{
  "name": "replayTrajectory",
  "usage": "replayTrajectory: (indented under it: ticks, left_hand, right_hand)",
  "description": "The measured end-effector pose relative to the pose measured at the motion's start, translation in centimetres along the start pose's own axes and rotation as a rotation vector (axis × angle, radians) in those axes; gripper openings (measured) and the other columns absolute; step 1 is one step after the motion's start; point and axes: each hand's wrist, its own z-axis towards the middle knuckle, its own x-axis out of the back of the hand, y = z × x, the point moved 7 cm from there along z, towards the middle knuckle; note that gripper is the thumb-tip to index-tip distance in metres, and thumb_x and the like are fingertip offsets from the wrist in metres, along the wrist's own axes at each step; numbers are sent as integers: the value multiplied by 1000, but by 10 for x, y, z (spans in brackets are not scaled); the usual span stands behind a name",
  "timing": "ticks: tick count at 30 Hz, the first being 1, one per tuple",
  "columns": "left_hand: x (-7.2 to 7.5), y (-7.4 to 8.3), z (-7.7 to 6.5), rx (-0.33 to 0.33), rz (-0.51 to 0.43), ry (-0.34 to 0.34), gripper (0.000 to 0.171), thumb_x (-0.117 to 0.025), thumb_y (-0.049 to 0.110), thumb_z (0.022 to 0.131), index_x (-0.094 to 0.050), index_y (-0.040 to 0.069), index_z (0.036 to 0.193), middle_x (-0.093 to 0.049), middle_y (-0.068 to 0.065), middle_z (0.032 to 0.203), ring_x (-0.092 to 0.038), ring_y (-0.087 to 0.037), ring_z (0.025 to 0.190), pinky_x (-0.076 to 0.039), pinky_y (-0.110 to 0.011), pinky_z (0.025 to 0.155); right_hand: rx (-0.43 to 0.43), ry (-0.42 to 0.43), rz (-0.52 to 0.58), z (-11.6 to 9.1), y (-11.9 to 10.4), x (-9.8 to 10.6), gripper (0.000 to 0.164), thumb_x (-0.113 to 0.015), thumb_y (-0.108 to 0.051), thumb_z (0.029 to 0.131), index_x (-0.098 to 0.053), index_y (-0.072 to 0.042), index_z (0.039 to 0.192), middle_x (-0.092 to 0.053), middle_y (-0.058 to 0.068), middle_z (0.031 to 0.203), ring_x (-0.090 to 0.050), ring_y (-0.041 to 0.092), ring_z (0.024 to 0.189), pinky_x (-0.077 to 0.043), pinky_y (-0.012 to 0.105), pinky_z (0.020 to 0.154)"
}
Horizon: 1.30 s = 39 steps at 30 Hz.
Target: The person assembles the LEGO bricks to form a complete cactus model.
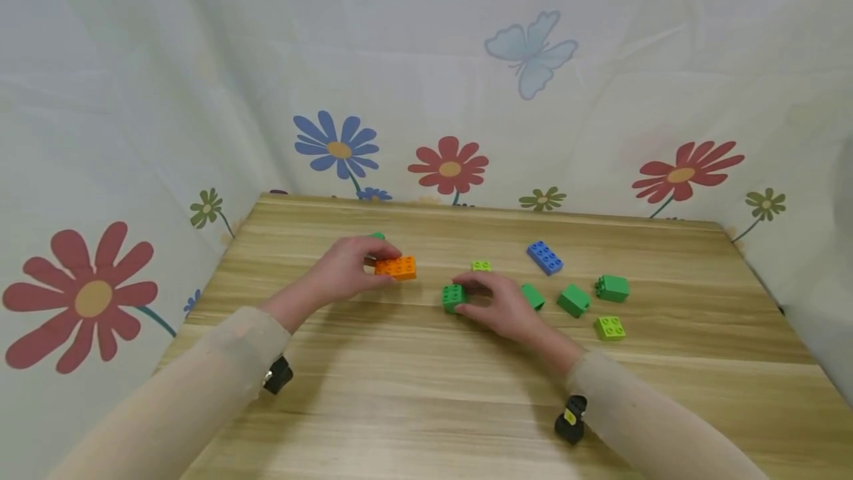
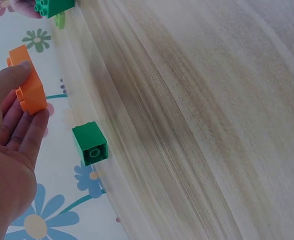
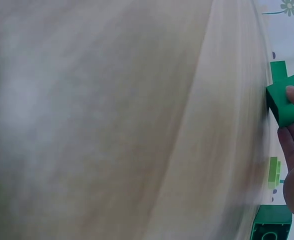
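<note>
My left hand (image 1: pixel 340 270) pinches an orange building brick (image 1: pixel 403 268) between thumb and fingers; its studs show in the head view. In the left wrist view the same orange brick (image 2: pixel 31 82) is seen from the side. My right hand (image 1: pixel 501 304) grips a green brick (image 1: pixel 453 296) by its sides, a short distance to the right of the orange one. Behind the left hand stands another green brick (image 1: pixel 378 236), mostly covered in the head view; the left wrist view shows this green brick (image 2: pixel 90 143) with its hollow underside facing the camera. The two held bricks are apart.
Just beyond the right hand lies a lime brick (image 1: pixel 481 266). Farther right are a blue brick (image 1: pixel 545 258), green bricks (image 1: pixel 574 301) and a second lime brick (image 1: pixel 610 328). All lie on a wooden table (image 1: pixel 400 391), with a flowered curtain (image 1: pixel 413 35) behind it.
</note>
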Motion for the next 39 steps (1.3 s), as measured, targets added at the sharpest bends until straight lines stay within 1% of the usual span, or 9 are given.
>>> replayTrajectory:
  ticks: [5, 10, 13, 18, 23, 27, 33, 39]
  left_hand:
    - [-3, 7, 0, -5, -24, -14, 41, -88, 12, 90, -75, 9, 129, -75, -4, 124, -69, -23, 114, -59, -43, 103]
    - [-8, 16, 2, -31, -31, -28, 41, -87, 11, 90, -76, 9, 129, -75, -4, 124, -69, -23, 114, -60, -42, 102]
    - [-11, 21, 4, -52, -32, -35, 40, -87, 11, 91, -76, 9, 129, -76, -3, 124, -69, -22, 113, -60, -42, 101]
    - [-14, 23, 6, -66, -25, -41, 39, -87, 12, 91, -76, 9, 129, -76, -3, 124, -69, -21, 114, -60, -41, 101]
    - [-16, 25, 7, -57, -16, -52, 40, -87, 13, 91, -76, 10, 130, -75, -2, 125, -69, -21, 115, -59, -41, 102]
    - [-18, 30, 8, -54, -13, -59, 40, -87, 13, 91, -76, 10, 129, -75, -2, 125, -69, -21, 114, -59, -40, 103]
    - [-21, 37, 10, -87, -10, -62, 40, -87, 14, 91, -76, 9, 129, -76, -3, 125, -70, -21, 114, -59, -41, 102]
    - [-25, 42, 13, -112, -3, -59, 39, -87, 16, 92, -76, 10, 129, -76, -2, 124, -70, -20, 113, -59, -41, 102]
  right_hand:
    - [-9, 12, -21, -4, 4, 2, 45, -86, -13, 93, -71, -8, 135, -74, 4, 128, -70, 22, 121, -56, 43, 107]
    - [-8, 30, -52, -7, 7, 4, 43, -87, -14, 92, -72, -10, 132, -75, 2, 126, -70, 21, 118, -56, 44, 106]
    - [1, 40, -60, -9, 7, 6, 42, -87, -13, 91, -73, -10, 131, -75, 3, 125, -71, 21, 117, -56, 44, 106]
    - [7, 36, -68, -8, 6, 5, 42, -87, -14, 92, -72, -10, 132, -75, 4, 126, -70, 22, 118, -56, 45, 107]
    - [-7, 28, -72, -8, 7, 5, 44, -86, -16, 93, -71, -9, 134, -74, 4, 129, -70, 22, 121, -55, 46, 108]
    - [1, 28, -74, -8, 7, 5, 49, -87, -17, 93, -70, -7, 137, -74, 6, 133, -69, 23, 123, -53, 47, 110]
    - [24, 29, -64, -10, 6, 5, 52, -88, -19, 91, -69, -5, 137, -74, 6, 133, -69, 23, 123, -53, 48, 110]
    - [16, 42, -50, -11, 6, 7, 52, -88, -20, 91, -70, -5, 137, -74, 6, 133, -69, 24, 123, -53, 48, 110]
